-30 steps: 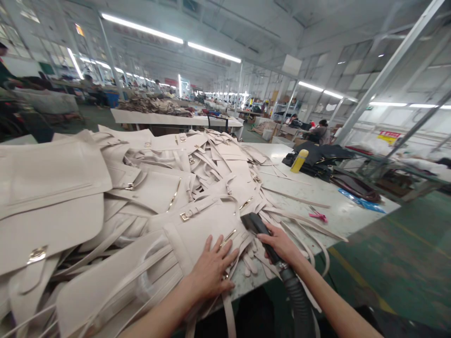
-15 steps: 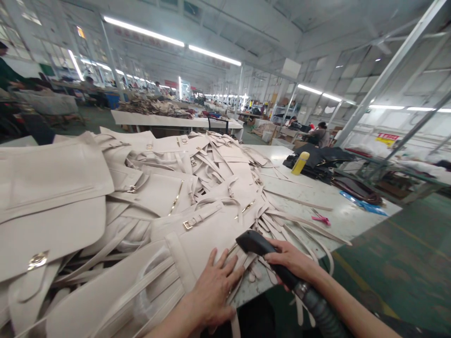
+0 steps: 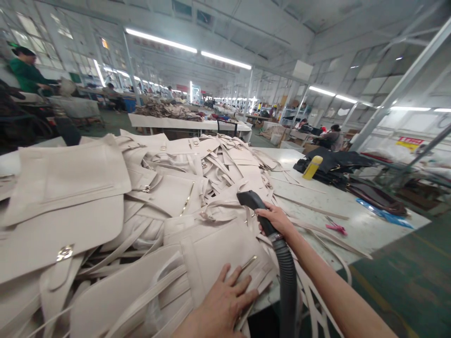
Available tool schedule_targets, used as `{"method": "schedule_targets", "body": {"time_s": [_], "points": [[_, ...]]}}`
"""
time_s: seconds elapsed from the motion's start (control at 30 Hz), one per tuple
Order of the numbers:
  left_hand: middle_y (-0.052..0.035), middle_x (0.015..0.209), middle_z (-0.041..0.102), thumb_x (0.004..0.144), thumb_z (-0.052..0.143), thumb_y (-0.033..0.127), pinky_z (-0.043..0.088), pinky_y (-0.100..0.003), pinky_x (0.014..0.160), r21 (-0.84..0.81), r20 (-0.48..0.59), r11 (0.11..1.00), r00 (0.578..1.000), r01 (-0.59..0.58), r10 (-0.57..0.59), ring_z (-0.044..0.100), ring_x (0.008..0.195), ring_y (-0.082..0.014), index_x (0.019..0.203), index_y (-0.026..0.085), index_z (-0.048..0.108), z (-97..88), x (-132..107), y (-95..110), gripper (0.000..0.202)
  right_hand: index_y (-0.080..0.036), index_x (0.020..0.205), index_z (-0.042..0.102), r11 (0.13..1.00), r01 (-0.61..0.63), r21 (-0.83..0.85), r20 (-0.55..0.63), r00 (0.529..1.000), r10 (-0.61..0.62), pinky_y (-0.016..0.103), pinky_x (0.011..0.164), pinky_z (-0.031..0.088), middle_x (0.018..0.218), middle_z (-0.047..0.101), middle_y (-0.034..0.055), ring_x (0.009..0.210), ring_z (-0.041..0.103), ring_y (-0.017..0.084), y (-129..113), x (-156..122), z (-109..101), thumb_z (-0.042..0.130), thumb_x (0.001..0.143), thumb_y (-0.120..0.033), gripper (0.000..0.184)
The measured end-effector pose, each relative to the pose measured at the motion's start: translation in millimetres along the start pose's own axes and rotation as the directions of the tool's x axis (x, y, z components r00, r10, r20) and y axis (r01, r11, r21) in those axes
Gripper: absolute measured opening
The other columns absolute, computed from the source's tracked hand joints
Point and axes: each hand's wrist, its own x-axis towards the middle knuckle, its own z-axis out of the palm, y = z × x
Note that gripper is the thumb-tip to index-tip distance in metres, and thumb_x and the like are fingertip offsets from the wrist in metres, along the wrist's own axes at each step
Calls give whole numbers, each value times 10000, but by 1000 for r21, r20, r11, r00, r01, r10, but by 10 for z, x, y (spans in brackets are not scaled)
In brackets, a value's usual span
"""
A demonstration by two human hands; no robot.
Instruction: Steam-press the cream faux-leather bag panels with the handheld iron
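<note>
My right hand [image 3: 276,218] is wrapped round the handle of a black vacuum nozzle [image 3: 251,199], whose ribbed hose [image 3: 286,267] hangs down past the table edge. The nozzle's wide head is over the beige leather bag pieces; whether it touches them I cannot tell. My left hand [image 3: 227,300] lies flat with spread fingers on a beige bag panel [image 3: 225,256], close to its gold zip [image 3: 249,264]. Around both hands spreads a heap of beige bag parts with straps and gold buckles, such as the buckle [image 3: 65,252] at the left.
On the white table [image 3: 310,202] to the right lie pink-handled scissors [image 3: 336,227] and loose straps. Farther right are a yellow bottle [image 3: 312,167], black bags [image 3: 338,162] and a blue plastic packet [image 3: 384,213]. A co-worker in green [image 3: 26,70] is at the far left.
My right hand has moved the vacuum nozzle forward, away from my left hand. My left hand still rests on the bag panel. The camera view has shifted slightly left.
</note>
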Motion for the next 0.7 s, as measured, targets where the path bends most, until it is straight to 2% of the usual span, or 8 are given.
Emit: {"method": "schedule_targets", "body": {"time_s": [0.1,0.2,0.3,0.37,0.43,0.5,0.6,0.7], "points": [[-44,1395,318,703,551,485,82,-579,1019,3,-18,1000,1000,-20,20,175,1295,-329,1339,331,242,10,-12,1,723,-203,1046,463,999,-49,-9,49,998,50,224,306,448,572,539,-44,387,548,143,41,-211,-23,572,692,-348,398],[-32,1388,330,743,512,465,106,-585,1012,-6,-40,998,998,-57,56,217,1279,-334,1331,341,251,40,-15,-10,655,-190,991,470,993,-116,-29,87,989,118,237,290,445,546,539,-43,366,540,150,222,-272,53,557,694,-351,348],[-38,1389,329,763,499,443,129,-573,1011,-23,-54,996,995,-88,87,237,1270,-340,1332,328,255,58,-13,-22,630,-177,922,481,987,-154,-53,102,982,159,235,289,442,534,536,-40,361,539,147,359,-84,152,543,697,-345,288],[-44,1386,332,765,502,438,140,-569,1008,-27,-60,994,992,-109,107,241,1266,-346,1327,319,270,58,-11,-24,619,-164,902,494,985,-159,-70,103,981,165,227,292,437,524,533,-39,357,536,141,358,106,216,544,700,-325,263],[-46,1367,361,758,512,440,156,-564,1003,-23,-66,992,990,-126,124,258,1257,-345,1310,312,303,60,-2,-18,603,-156,941,504,988,-135,-82,78,987,141,216,287,426,502,513,-50,350,531,138,290,251,279,549,702,-302,284],[-52,1334,406,756,512,451,170,-559,999,-10,-71,991,989,-132,131,283,1244,-339,1298,295,325,79,24,-7,594,-172,1057,480,993,-86,-82,29,996,88,207,286,423,493,487,-68,352,527,135,187,275,337,540,713,-299,372],[-59,1286,460,760,503,463,167,-542,1005,10,-84,991,987,-137,137,292,1241,-324,1292,268,339,136,88,10,590,-222,1217,384,997,-24,-70,1,1000,24,205,304,437,527,484,-74,376,534,130,32,38,402,517,735,-308,508],[-54,1296,451,745,530,447,157,-523,1016,18,-96,987,982,-160,161,266,1260,-310,1279,257,360,190,147,20,591,-231,1253,381,997,-28,-68,92,995,34,204,296,424,568,517,-58,372,532,131,-79,-383,482,547,716,-276,564]]}}
